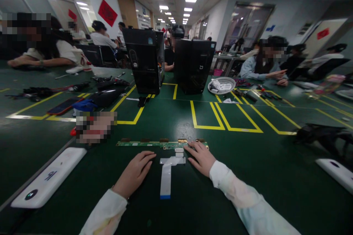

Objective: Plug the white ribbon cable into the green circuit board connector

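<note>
A long, narrow green circuit board (149, 144) lies across the green table in front of me. From a connector near its middle right, a white flat ribbon cable (166, 178) with a blue end runs toward me. My right hand (200, 157) rests with fingers spread over the board's right end, fingertips touching or just above it. To the left of the cable, my left hand (135, 170) lies on the table with its fingers stretched out, holding nothing. It is apart from both the board and the cable.
Two black computer towers (143, 62) stand at the back. A white device (49, 178) lies at left, another white device (336, 174) at right. A white basket (222, 85), tools and cables lie farther off among yellow tape lines (209, 127). Other people sit around.
</note>
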The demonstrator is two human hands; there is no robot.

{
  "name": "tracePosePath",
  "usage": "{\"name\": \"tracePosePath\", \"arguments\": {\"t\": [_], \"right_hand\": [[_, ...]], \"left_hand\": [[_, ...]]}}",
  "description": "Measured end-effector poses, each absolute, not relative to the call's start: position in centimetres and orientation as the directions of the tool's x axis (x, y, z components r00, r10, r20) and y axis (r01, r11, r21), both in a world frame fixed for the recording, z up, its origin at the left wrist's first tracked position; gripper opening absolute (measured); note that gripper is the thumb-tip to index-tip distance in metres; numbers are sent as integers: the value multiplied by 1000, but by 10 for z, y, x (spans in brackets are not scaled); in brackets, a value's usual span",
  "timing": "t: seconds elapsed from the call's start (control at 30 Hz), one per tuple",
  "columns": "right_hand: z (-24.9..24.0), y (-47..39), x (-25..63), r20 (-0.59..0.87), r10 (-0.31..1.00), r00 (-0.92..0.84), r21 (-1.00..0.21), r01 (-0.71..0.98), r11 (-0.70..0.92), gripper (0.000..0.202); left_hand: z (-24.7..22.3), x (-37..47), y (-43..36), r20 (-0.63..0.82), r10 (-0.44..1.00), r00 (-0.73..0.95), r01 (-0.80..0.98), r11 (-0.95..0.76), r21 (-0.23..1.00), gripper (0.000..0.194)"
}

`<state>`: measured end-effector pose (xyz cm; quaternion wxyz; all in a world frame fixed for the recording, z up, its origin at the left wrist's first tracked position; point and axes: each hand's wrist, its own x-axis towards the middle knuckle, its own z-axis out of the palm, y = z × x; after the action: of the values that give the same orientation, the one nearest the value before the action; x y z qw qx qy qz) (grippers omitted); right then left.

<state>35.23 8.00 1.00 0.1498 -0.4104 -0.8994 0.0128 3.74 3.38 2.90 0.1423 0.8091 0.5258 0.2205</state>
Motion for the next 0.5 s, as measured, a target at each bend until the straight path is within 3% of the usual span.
{"name": "tracePosePath", "arguments": {"t": [0.5], "right_hand": [[4, 79, 358, 263, 721, -641, -119, 720, 683, 47]], "left_hand": [[29, 30, 35, 172, 927, 333, 799, -374, 471, 33]]}}
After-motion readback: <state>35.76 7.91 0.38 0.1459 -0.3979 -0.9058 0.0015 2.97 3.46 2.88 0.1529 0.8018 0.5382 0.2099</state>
